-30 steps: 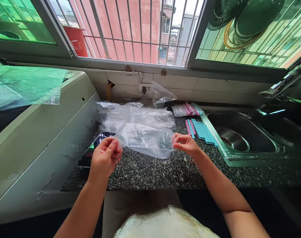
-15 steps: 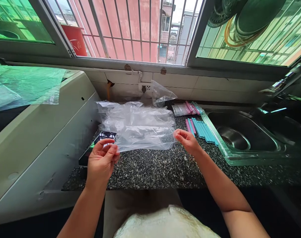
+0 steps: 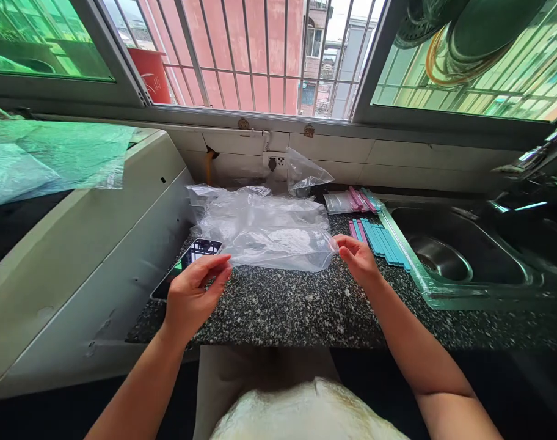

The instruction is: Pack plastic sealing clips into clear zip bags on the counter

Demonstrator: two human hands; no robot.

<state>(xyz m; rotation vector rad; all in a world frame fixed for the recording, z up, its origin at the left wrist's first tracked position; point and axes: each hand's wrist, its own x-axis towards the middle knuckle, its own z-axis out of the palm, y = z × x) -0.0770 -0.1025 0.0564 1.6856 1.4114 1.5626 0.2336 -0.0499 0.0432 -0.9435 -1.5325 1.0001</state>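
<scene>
nearest me, my left hand point(image 3: 193, 293) has let its fingers loosen since a moment ago: they were pinched on the left edge of the clear plastic bag point(image 3: 283, 249), and now they are half spread, fingertips just at that edge, and i cannot tell if they still grip it. my right hand point(image 3: 361, 260) stays pinched on the bag's right corner, thumb against fingers. the bag hung in the air between my hands a second ago; now it has come down and lies flat and stretched on the speckled granite counter point(image 3: 297, 311), touching the heap behind it.

just beyond my left hand a phone point(image 3: 187, 266) lies on the counter against the white appliance point(image 3: 77, 244), more of it showing than before. behind the bag sits a pile of crumpled clear bags point(image 3: 260, 211). right of my right hand lie blue and pink sealing sticks point(image 3: 380, 241), beside the steel sink point(image 3: 447, 256). farther back, a small puffed bag point(image 3: 306, 177) leans at the tiled wall under the barred window point(image 3: 260, 55).
</scene>
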